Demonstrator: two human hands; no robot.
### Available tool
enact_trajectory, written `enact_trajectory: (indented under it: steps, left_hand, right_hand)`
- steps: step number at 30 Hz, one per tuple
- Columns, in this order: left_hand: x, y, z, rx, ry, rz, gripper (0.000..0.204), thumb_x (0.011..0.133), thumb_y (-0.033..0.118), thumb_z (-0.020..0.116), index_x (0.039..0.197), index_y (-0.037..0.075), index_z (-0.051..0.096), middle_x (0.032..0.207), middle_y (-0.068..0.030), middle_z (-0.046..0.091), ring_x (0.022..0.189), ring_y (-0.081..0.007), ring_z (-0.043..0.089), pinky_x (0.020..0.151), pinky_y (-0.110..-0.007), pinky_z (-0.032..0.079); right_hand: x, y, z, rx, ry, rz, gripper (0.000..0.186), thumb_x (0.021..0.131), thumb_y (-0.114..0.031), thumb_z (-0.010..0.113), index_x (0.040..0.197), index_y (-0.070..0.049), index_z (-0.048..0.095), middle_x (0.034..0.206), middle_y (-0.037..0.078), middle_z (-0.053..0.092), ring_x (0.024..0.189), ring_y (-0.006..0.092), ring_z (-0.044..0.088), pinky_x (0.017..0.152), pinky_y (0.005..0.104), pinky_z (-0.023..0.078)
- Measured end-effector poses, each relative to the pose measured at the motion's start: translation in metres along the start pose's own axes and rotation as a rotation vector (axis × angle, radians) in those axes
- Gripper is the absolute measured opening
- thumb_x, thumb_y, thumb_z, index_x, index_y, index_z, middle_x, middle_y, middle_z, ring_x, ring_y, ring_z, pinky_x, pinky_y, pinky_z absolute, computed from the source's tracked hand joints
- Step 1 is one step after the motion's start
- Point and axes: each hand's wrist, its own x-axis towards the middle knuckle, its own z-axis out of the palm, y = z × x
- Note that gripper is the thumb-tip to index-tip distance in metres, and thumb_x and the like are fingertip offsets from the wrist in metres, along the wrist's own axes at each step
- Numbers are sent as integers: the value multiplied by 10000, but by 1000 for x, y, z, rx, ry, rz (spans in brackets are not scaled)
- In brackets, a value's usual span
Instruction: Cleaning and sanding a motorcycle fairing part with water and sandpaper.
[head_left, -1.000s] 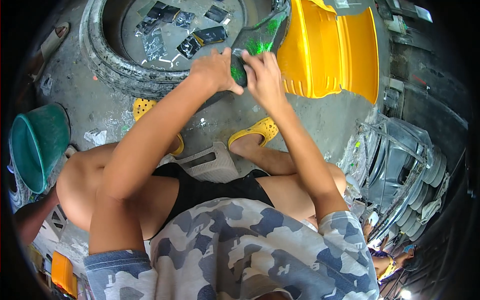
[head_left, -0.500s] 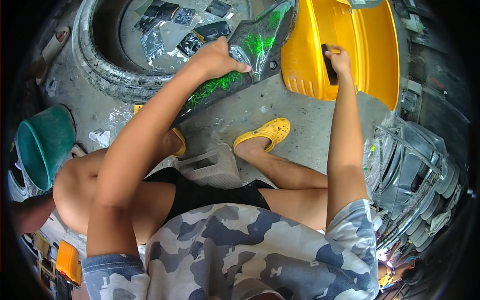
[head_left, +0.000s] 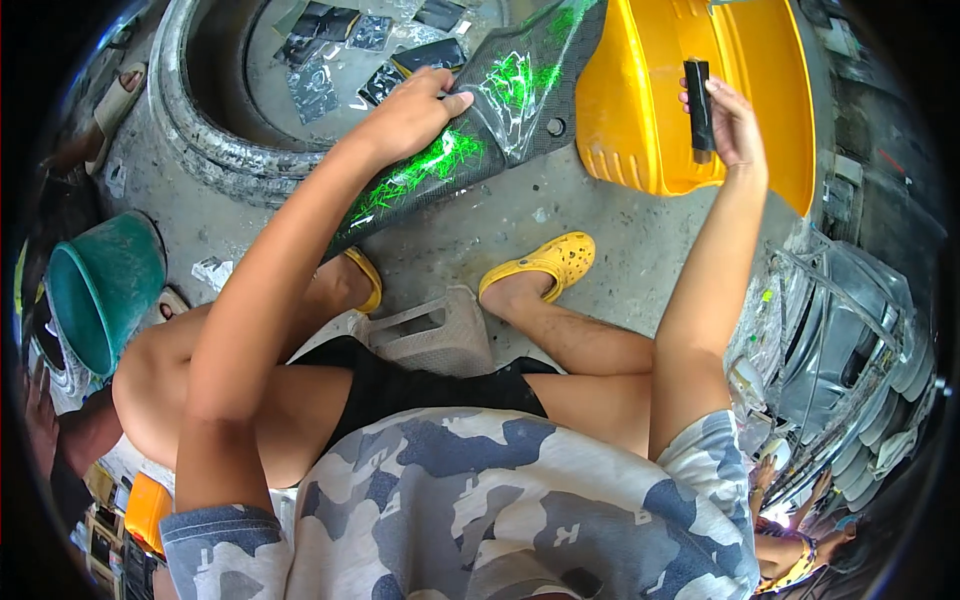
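My left hand grips the upper edge of a dark, woven-patterned panel covered with bright green flecks and shiny wet patches. Its thumb lies on top of the panel; the fingers curl over the edge, partly hidden. Away from the panel, my right hand holds a narrow black sanding block upright, fingers wrapped behind it and a brownish end showing below. Behind that hand is a large curved yellow plastic shell. The panel's far left end rests near the tire.
Several dark sheets lie inside the tire's ring. A green bucket stands at left, a grey plastic stool beneath me. Wire racks with grey parts are at right. Another person is at lower right; another's limb shows at left.
My right hand has lifted the sanding block off the yellow shell's area and turned, moving right. My left hand has shifted slightly up and left along the panel.
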Motion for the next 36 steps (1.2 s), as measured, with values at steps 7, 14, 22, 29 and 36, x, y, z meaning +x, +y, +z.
enact_trajectory:
  steps: [7,14,22,29,36]
  left_hand:
    - [-1,50,12,8,-27,141,439,951,367,479,1165,-17,469,1131,-280,582,1115,-435,519,920,-470,397]
    - [-14,71,22,-156,51,302,438,965,371,485,1189,-3,439,1133,-202,564,1050,-286,539,922,-365,398]
    - [-40,128,21,-389,36,495,362,981,346,466,1127,15,443,1077,-101,543,1015,-164,487,923,-305,372]
    - [-58,168,28,-605,-78,537,298,986,282,471,1128,20,461,1083,-38,539,1015,-102,481,915,-257,372]
    - [-66,188,33,-441,18,553,754,717,405,804,1207,-39,441,1149,-162,582,1069,-210,569,926,-331,443]
  right_hand:
    - [-53,-73,133,-697,-185,83,324,867,-153,610,1126,42,590,906,82,658,815,140,649,758,241,512]
    - [-106,-49,207,-1304,42,-388,262,813,-109,609,1041,17,634,916,184,667,855,297,656,787,382,507]
    - [-209,-38,174,-756,358,-559,274,792,-117,685,1062,-72,665,1121,95,529,928,204,575,813,326,491]
    - [-223,-25,169,-217,140,-612,324,768,-22,687,1082,37,632,1011,57,520,958,155,524,881,290,438]
    - [-226,-33,170,70,104,-656,333,755,1,659,1079,64,615,1026,60,515,963,165,507,926,302,404]
